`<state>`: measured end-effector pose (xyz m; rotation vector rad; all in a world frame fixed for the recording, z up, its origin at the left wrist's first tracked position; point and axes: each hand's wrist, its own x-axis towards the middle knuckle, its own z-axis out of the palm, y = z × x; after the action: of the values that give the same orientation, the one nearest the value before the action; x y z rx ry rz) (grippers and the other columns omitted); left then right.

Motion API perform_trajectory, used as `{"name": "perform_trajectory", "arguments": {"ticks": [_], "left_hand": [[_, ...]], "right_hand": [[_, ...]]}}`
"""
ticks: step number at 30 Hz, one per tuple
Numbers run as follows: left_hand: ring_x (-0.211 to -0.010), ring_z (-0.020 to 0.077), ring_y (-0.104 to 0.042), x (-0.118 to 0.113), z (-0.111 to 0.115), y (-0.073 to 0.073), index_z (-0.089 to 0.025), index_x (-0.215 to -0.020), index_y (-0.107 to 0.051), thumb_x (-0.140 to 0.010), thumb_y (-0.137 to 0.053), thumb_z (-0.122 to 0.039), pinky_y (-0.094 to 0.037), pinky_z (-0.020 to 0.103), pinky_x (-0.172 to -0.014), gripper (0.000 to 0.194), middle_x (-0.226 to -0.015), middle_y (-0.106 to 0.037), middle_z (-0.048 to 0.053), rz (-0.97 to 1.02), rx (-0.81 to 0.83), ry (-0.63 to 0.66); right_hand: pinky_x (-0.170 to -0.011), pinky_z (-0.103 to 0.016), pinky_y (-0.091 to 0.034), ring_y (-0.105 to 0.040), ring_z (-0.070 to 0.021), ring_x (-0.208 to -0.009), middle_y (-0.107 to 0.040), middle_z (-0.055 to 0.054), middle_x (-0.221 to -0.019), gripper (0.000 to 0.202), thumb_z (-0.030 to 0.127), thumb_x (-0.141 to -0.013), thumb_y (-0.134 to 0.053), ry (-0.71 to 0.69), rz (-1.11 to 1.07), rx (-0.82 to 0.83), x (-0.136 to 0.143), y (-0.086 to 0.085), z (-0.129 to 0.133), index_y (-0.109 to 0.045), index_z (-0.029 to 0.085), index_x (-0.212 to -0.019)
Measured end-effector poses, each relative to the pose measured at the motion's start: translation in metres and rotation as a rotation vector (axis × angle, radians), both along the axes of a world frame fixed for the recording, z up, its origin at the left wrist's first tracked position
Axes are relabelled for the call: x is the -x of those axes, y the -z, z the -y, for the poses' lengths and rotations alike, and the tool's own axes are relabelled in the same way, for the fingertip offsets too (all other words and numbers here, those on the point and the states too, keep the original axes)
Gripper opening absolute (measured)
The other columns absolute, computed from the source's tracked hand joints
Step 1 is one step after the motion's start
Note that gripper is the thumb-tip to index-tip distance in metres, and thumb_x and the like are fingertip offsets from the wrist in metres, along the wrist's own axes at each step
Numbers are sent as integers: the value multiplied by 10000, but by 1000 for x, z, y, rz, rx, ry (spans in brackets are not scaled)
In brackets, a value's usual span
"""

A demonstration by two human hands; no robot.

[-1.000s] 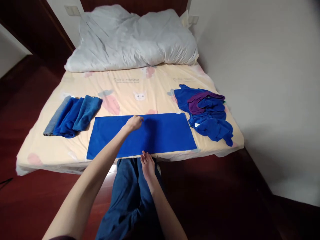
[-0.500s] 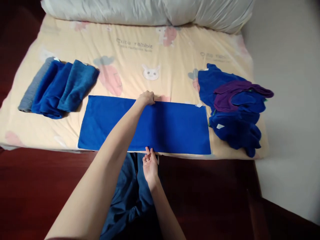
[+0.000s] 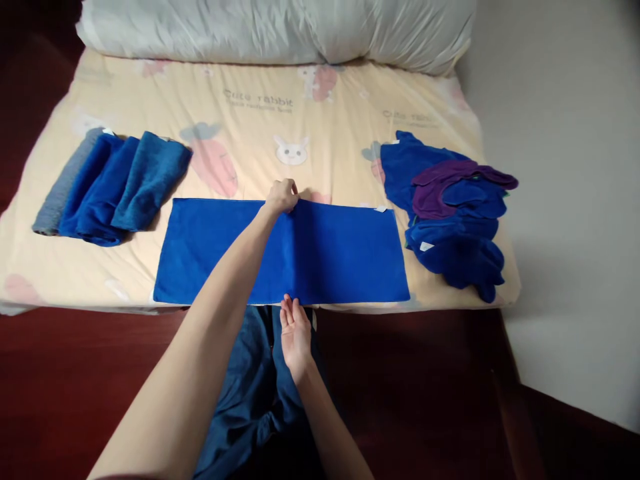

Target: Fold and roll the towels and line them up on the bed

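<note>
Newly ridged mid-length, blue cloth (image 3: 335, 253), left hand (image 3: 283, 195) grip pinching far edge, right hand (image 3: 296, 338) open, perhaps touching near edge

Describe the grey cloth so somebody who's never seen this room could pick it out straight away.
Start with the bed, which has pale bulky bedding across its far end. Toward its left edge is a slanting row of rolled-up cloths. The grey cloth is the leftmost, outermost one, and the only grey among blue neighbours.

trousers (image 3: 250, 393): dark blue, creased | sleeve edge (image 3: 125, 477): dark reddish | hands (image 3: 296, 337): bare
</note>
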<state>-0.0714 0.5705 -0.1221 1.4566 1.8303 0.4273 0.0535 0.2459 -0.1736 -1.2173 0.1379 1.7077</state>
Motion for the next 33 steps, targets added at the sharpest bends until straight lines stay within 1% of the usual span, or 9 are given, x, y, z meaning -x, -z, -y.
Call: {"name": "perform_trajectory", "arguments": {"ticks": [4, 8, 12, 16, 20, 23, 25, 29, 33], "left_hand": [[-705, 205, -689, 2, 7, -9, -109, -1107, -678, -871, -669, -168, -574, 364, -754, 243, -827, -708, 112, 100, -28, -28], [-635, 182, -669, 5, 17, -37, -107, -1036, -690, -857, -646, -134, -584, 367, -712, 186, -793, -704, 90, 202, -93, -98], [-565, 142, -633, 16, 36, -95, -125, -920, -666, -843, -660, -145, -591, 326, -668, 80, -707, -664, 37, 336, -176, -186], [-545, 120, -620, 36, 69, -165, -136, -864, -642, -854, -670, -175, -595, 317, -682, 49, -666, -629, 4, 452, -308, -174], [-588, 116, -646, 62, 112, -227, -129, -885, -646, -852, -709, -235, -608, 329, -732, 128, -701, -645, 10, 579, -432, -196], [-709, 138, -697, 82, 148, -265, -135, -917, -673, -810, -761, -277, -609, 324, -799, 199, -768, -685, 33, 636, -521, -201], [-772, 152, -711, 95, 172, -285, -151, -954, -697, -773, -795, -286, -603, 320, -830, 246, -804, -711, 39, 635, -569, -191], [-781, 153, -704, 117, 210, -307, -181, -982, -734, -738, -829, -261, -596, 333, -859, 274, -808, -749, 15, 615, -676, -186], [-738, 148, -710, 135, 230, -315, -183, -941, -757, -772, -815, -253, -611, 362, -867, 192, -775, -764, -20, 541, -764, -273]], "right_hand": [[-1098, -425, -496, -680, -234, -1194, -743, -92, -1201, 268, 439, -834, -777, -2, 47, -10, 2, -9, 3, -684, 210, -940], [-1011, -393, -540, -711, -240, -1068, -761, -96, -1034, 344, 474, -755, -834, 2, 208, -94, -4, -29, 7, -671, 182, -835], [-816, -308, -552, -668, -176, -811, -702, -29, -817, 359, 513, -773, -791, 11, 530, -237, -28, -59, 8, -677, 175, -808], [-761, -281, -521, -628, -159, -757, -669, -10, -759, 419, 582, -799, -735, 73, 801, -406, -65, -93, -10, -676, 168, -827], [-799, -313, -537, -667, -187, -826, -724, -65, -874, 500, 600, -770, -750, 197, 893, -614, -96, -145, -53, -691, 145, -968], [-832, -331, -554, -698, -199, -892, -741, -102, -1006, 546, 532, -747, -804, 298, 904, -832, -113, -198, -89, -651, 151, -1108], [-822, -327, -560, -706, -195, -869, -746, -90, -962, 531, 502, -747, -818, 316, 927, -981, -121, -236, -109, -645, 158, -1113], [-806, -317, -572, -701, -185, -827, -748, -74, -871, 415, 514, -754, -805, 184, 941, -1189, -122, -304, -136, -706, 155, -938], [-780, -300, -578, -695, -164, -798, -751, -54, -851, 462, 471, -652, -878, 8, 871, -1284, -115, -346, -147, -736, 153, -955]]}}
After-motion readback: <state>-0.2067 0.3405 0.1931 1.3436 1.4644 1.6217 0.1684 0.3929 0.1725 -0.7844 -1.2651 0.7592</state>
